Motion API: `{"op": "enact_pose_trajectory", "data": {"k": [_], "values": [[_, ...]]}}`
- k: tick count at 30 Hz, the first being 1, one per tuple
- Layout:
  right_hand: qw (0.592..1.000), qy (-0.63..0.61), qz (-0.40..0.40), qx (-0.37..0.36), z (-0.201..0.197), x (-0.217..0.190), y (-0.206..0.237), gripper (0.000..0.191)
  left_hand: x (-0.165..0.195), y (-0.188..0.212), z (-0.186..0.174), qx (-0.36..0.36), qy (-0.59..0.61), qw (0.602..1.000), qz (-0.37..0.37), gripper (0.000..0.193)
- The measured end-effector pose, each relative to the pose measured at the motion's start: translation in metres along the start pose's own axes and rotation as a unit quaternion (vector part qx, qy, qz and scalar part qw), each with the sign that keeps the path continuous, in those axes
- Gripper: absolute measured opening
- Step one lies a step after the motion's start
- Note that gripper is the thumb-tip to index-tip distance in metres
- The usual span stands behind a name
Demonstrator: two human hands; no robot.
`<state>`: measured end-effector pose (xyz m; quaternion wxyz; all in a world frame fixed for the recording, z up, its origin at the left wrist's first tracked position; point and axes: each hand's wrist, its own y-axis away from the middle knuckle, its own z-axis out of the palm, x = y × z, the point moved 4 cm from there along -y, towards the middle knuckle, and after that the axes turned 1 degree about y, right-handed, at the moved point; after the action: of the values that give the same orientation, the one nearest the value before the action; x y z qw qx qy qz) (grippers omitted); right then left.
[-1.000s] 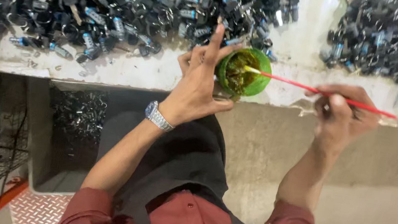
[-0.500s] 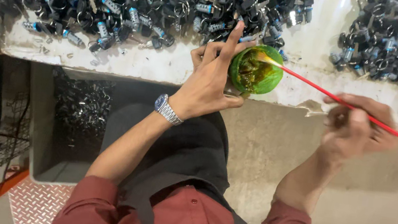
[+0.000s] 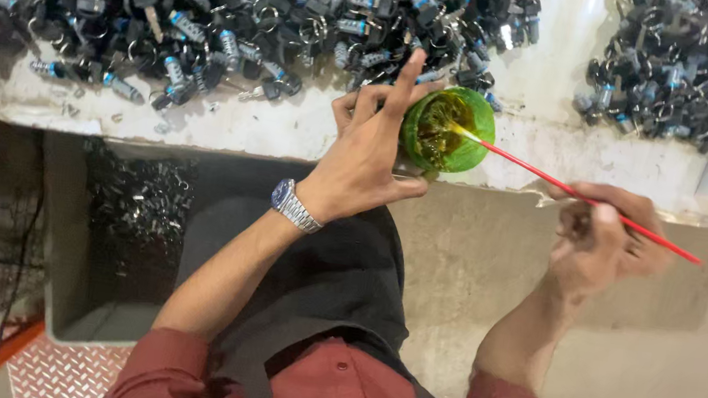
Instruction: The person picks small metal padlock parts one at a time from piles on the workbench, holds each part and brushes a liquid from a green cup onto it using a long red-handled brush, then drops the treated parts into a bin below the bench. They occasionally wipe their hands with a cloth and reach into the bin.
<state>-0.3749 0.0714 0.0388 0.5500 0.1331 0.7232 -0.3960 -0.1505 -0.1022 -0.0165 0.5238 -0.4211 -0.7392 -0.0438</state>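
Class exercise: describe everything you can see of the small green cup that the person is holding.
The green cup is small, round and looks like translucent plastic, open at the top, with a dark yellowish-brown substance inside. It is tilted toward the camera at the edge of the white worktop. The left hand grips its side, and the tip of the red brush dips inside its rim.

I see the cup (image 3: pixel 449 132) at the surface (image 3: pixel 272 130) edge, part heaps (image 3: pixel 216 2) behind it, my hands (image 3: pixel 363 160) either side.
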Motion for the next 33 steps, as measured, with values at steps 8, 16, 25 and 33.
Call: {"op": "enact_pose_trajectory", "data": {"k": [8,16,25,33], "values": [[0.999,-0.016,0.024,-0.014,0.002,0.008,0.002,0.021,0.0,0.001,-0.001,-0.001,0.0,1.0,-0.003,0.141],[1.0,-0.023,0.015,-0.013,0.001,0.005,0.003,0.022,0.0,0.003,-0.001,0.004,-0.015,1.0,0.0,0.139],[0.998,-0.055,0.014,0.016,-0.005,0.009,0.0,0.02,0.0,0.003,-0.002,0.002,-0.014,1.0,0.002,0.138],[0.999,-0.053,0.008,0.011,-0.012,0.003,-0.006,0.021,0.001,0.003,-0.003,-0.001,-0.004,1.0,-0.005,0.139]]}}
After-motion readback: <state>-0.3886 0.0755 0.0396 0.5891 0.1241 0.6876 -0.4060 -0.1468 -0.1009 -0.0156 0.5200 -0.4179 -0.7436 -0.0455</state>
